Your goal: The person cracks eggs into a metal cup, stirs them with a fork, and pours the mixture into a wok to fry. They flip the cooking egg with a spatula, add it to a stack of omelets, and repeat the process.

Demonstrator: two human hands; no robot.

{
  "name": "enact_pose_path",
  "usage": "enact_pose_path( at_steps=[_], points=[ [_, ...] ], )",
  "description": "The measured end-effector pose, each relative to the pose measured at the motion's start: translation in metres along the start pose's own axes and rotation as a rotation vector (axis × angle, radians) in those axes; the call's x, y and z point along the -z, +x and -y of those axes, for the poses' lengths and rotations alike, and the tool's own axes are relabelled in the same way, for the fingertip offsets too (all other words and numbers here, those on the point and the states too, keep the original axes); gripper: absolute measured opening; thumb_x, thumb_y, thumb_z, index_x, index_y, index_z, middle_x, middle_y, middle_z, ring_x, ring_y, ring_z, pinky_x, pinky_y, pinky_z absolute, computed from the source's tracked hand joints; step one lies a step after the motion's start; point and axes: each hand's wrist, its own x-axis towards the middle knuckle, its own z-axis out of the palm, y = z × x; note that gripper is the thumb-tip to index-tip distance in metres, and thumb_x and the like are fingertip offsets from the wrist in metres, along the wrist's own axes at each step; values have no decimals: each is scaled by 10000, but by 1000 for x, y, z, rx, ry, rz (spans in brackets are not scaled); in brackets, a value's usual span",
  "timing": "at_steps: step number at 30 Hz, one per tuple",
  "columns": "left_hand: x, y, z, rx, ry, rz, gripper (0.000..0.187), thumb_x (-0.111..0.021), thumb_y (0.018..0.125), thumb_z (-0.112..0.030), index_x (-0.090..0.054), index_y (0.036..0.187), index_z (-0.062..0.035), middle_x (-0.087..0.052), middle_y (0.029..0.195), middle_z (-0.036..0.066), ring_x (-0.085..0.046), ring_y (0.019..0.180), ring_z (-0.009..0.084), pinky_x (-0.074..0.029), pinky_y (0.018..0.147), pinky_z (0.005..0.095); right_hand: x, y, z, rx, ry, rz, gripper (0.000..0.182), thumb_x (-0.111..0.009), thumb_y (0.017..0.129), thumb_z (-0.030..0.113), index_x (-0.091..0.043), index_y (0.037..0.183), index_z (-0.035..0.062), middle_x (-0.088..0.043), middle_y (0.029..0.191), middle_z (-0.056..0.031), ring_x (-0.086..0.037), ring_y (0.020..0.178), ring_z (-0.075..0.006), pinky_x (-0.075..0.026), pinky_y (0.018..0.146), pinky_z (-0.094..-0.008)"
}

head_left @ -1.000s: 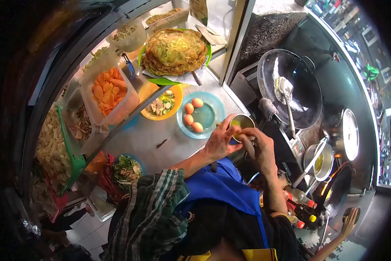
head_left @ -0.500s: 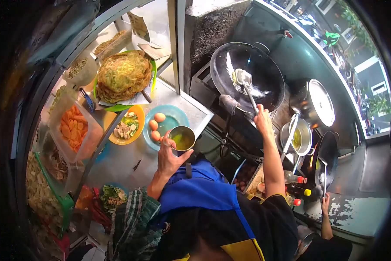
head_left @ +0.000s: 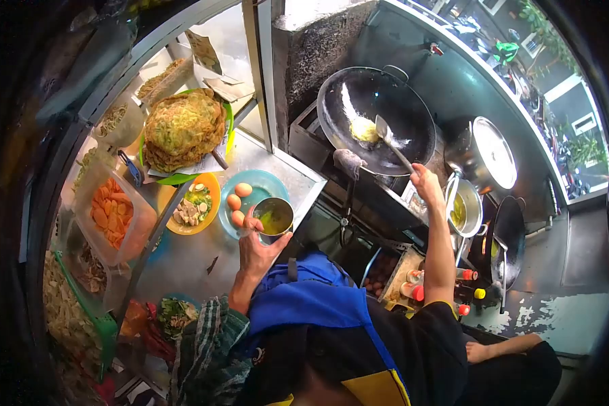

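My left hand (head_left: 255, 256) is closed around a small metal cup (head_left: 274, 215), its thumb along the near rim. A little yellow liquid lies in the bottom of the cup. My right hand (head_left: 426, 184) grips the handle of a wok spatula (head_left: 394, 145). The spatula's head is tilted inside the large dark wok (head_left: 412, 115), at the edge of a small bubbling yellow puddle (head_left: 364, 130). Beside the cup, several brown eggs (head_left: 234, 201) rest on a turquoise plate (head_left: 258, 177).
An orange plate (head_left: 214, 207) of chopped food, a heap of fried omelettes (head_left: 185, 130) and a tub of carrot slices (head_left: 112, 211) stand left. Right are a lidded pot (head_left: 497, 152), a saucepan (head_left: 477, 211), a second wok (head_left: 511, 237), bottles (head_left: 465, 274) and another person's forearm (head_left: 511, 346).
My right hand has moved slightly right and down, and the spatula's head has turned on edge, uncovering the yellow puddle. The other person's hand has left the utensil in the second wok.
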Motion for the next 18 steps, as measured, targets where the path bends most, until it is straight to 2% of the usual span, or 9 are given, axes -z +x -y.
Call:
enact_pose_path(
  at_steps=[3,7,9,11,12,13,16,17,18],
  points=[
    [0,8,1,-54,24,-3,678,-932,679,-286,-426,1059,-43,-519,1262,306,-578,1107,400,-462,959,476,-21,-19,6,-34,-12,-28,346,-647,910,216,-649,1230,85,-696,1050,-265,-672,1028,-424,-528,903,-476],
    [-5,16,1,64,-7,91,694,-931,681,-283,-396,1058,-54,-486,1335,334,-549,1153,404,-445,979,471,-59,-21,11,52,164,-64,370,-652,911,210,-658,1244,49,-702,1063,-253,-691,1006,-401,-532,894,-441],
    [-9,26,-1,16,9,103,695,-934,680,-274,-384,1044,-56,-484,1342,321,-543,1162,405,-443,974,457,-70,-14,15,61,232,-68,376,-654,913,218,-659,1249,48,-702,1088,-247,-691,1022,-391,-531,908,-427],
    [-14,37,-1,-155,6,40,775,-937,670,-241,-441,1230,-39,-503,1139,163,-542,1006,325,-493,863,429,-66,-12,34,93,290,-20,387,-656,914,223,-656,1254,39,-703,1116,-237,-689,1054,-375,-527,929,-412],
    [-12,45,-14,-140,54,62,704,-936,673,-256,-411,1106,-72,-518,1229,216,-557,1114,374,-487,914,455,-66,-9,40,82,315,7,399,-653,915,225,-651,1264,31,-697,1158,-226,-677,1102,-360,-516,960,-405],
    [-14,51,-19,-156,57,68,704,-936,673,-256,-411,1106,-72,-518,1229,216,-557,1114,374,-487,914,455,-67,-7,44,77,325,-6,399,-653,915,225,-651,1264,31,-697,1158,-226,-677,1102,-360,-516,960,-405],
    [-20,72,-30,-41,16,124,692,-927,683,-247,-343,1023,-99,-483,1359,326,-542,1242,450,-457,999,495,-61,-4,61,87,451,48,399,-634,918,211,-648,1271,25,-688,1193,-224,-658,1146,-352,-499,993,-403],
    [-24,82,-30,-51,17,129,692,-927,683,-247,-343,1023,-99,-483,1359,326,-542,1242,450,-457,999,495,-58,-3,67,84,457,39,399,-634,918,211,-648,1271,25,-688,1193,-224,-658,1146,-352,-499,993,-403],
    [-28,92,-30,-140,1,135,691,-926,687,-232,-347,1034,-85,-482,1369,276,-560,1153,375,-485,925,448,-57,-3,70,94,459,47,397,-633,918,211,-650,1268,25,-688,1188,-230,-656,1149,-356,-499,994,-403]
  ],
)
